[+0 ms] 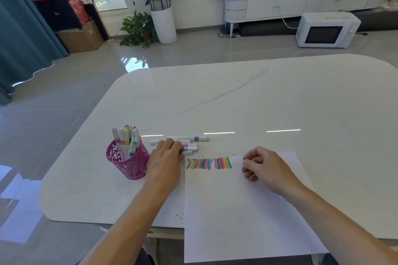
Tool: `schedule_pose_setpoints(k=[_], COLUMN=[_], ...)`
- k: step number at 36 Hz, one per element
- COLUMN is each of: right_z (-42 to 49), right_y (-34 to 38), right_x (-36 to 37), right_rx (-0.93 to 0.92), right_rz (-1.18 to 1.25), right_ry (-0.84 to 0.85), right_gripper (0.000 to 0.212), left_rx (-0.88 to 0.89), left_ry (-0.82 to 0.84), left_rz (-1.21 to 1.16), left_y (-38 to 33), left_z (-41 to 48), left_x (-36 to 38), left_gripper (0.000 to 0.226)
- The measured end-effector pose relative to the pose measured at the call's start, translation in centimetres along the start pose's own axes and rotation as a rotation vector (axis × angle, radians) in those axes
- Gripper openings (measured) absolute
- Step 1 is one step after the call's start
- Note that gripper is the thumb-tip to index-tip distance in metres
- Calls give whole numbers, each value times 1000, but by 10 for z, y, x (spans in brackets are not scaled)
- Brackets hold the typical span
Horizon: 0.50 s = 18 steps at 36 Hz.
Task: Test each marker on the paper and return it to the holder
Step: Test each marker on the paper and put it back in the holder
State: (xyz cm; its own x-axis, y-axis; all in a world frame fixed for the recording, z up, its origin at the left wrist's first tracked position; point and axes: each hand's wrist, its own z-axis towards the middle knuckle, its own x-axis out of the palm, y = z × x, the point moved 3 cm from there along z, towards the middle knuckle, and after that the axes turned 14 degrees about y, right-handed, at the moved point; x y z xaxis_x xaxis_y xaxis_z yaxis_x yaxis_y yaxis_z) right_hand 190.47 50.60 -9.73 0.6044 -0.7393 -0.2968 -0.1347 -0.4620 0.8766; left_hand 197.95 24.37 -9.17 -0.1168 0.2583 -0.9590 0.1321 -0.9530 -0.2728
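Observation:
A pink lattice holder [129,164] stands on the white table [258,103], with several markers [126,140] upright in it. To its right, several loose markers [191,143] lie side by side on the table. My left hand [167,157] lies over their left ends, fingers curled down onto them; whether it grips one is hidden. The white paper [243,211] lies in front of me with a row of coloured strokes [209,163] along its top edge. My right hand [262,166] rests on the paper, right of the strokes, fingers loosely curled and holding nothing.
The paper overhangs the table's near edge. Small ink specks [202,155] dot the table above the paper. On the floor beyond stand a white microwave [325,30], potted plants [155,17] and a cardboard box [81,37].

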Motion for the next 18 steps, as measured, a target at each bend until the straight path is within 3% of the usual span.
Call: schedule_pose_setpoints(k=[4, 9, 18], right_z=[0, 1, -2], right_y=[-1, 0, 7], right_x=[1, 6, 8], right_rx=[1, 3, -44], right_rz=[8, -1, 63], right_ry=[-19, -23, 16], right_gripper=[4, 5, 5], left_rx=[44, 170, 204], left_ry=[-76, -73, -48], left_rz=[-81, -243, -567], left_y=[-13, -39, -72], left_z=[1, -3, -12], left_x=[-14, -26, -39], left_gripper=[1, 10, 51])
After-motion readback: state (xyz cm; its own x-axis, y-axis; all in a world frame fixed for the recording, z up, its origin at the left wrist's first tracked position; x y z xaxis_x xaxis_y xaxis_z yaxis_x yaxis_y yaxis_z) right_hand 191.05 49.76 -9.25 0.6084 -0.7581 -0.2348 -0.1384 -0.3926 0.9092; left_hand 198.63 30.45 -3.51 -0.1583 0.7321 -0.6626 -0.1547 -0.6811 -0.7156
